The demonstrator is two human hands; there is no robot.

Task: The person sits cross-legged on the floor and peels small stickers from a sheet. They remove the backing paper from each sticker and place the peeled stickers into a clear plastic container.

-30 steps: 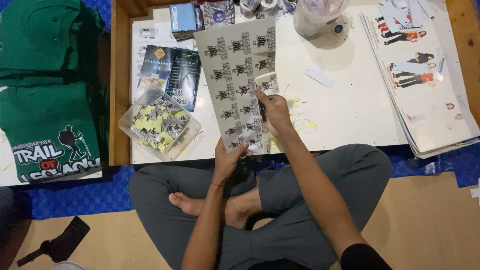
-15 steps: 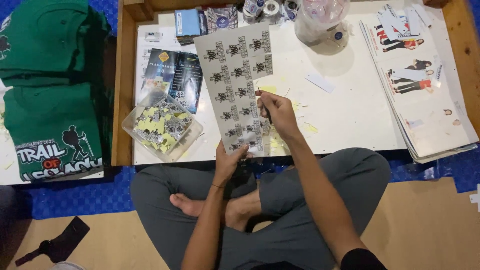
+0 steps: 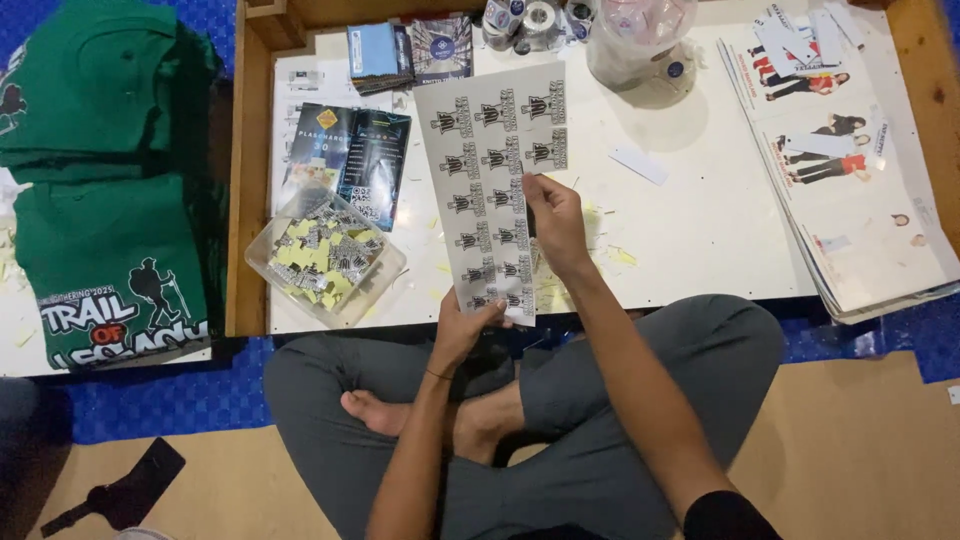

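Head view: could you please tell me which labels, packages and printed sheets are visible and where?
Sticker sheet: tall, white, dark emblems, held by both hands.
Tub: clear, left, yellow-backed cut stickers.
Leaflets: dark, glossy, behind tub.
Magazines: right, white stack with figures.
Tape rolls: top edge.

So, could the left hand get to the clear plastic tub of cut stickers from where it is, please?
Probably yes: the left hand grips the sticker sheet at its bottom edge, and the tub lies open just beside, nothing between.
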